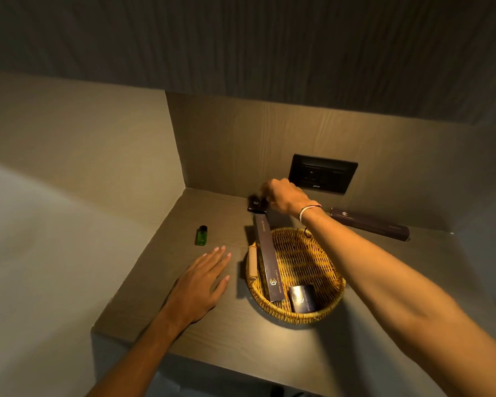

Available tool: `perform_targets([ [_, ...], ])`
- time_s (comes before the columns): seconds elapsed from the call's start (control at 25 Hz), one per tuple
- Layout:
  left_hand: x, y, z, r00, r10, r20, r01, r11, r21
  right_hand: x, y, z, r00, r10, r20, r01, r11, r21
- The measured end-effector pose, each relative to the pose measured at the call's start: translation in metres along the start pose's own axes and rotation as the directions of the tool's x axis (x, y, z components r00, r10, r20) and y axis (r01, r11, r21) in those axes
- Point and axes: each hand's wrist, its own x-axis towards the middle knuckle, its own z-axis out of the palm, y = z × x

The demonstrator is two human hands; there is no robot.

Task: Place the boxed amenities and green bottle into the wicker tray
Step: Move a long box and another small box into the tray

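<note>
**Partway: small box under the right hand, bottle and one long box left out**

Now, your right hand [281, 196] is reaching past the far rim of the wicker tray [324, 312] to a small dark box [255, 204] lying on the tabletop [218, 336] near the back wall, below the socket plate [322, 173]. The fingers curl down at its right end and seem to pinch it, though the blur there keeps you from being sure the grip is closed.

- Small dark box: thin card, likely very light and a bit crushable. Take it across the short sides, thumb opposite fingers, with gentle pressure.
- Long box in tray [267, 259]: leans with its far end over the rim, its near end down in the weave. It may tip if knocked, so lift clear of it.
- Square box [301, 298]: already in the tray at the near side, tilted against the wall.
- Long box at right [370, 223]: on the tabletop against the back wall, well apart from the tray. Stiff along its length but light; grip near the middle so it does not swing.
- Green bottle [201, 235]: upright on the tabletop left of the tray, black cap on. Smooth plastic or glass, possibly slippery; hold round the body, not the cap.

Your left hand [202, 285] lies flat and open on the tabletop, holding nothing, between the bottle and the tray, nearest to the bottle.
</note>
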Motion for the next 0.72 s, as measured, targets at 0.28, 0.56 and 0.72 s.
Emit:
perform_targets([
  [0.28, 0.0, -0.004, 0.004, 1.0, 0.005, -0.012, -0.005, 1.0, -0.009, 0.029, 0.008, 0.036, 0.991, -0.078, 0.106, 0.084, 0.995, -0.053],
  [0.56, 0.002, -0.003, 0.005, 1.0, 0.018, -0.023, -0.018, 1.0, -0.02, 0.015, 0.038, 0.021, 0.993, -0.029, 0.115, 0.022, 0.998, 0.063],
  [0.72, 0.001, -0.002, 0.006, 1.0, 0.019, -0.018, -0.019, 1.0, -0.015, -0.019, 0.063, -0.017, 0.996, -0.084, 0.028, 0.075, 0.968, 0.239],
])
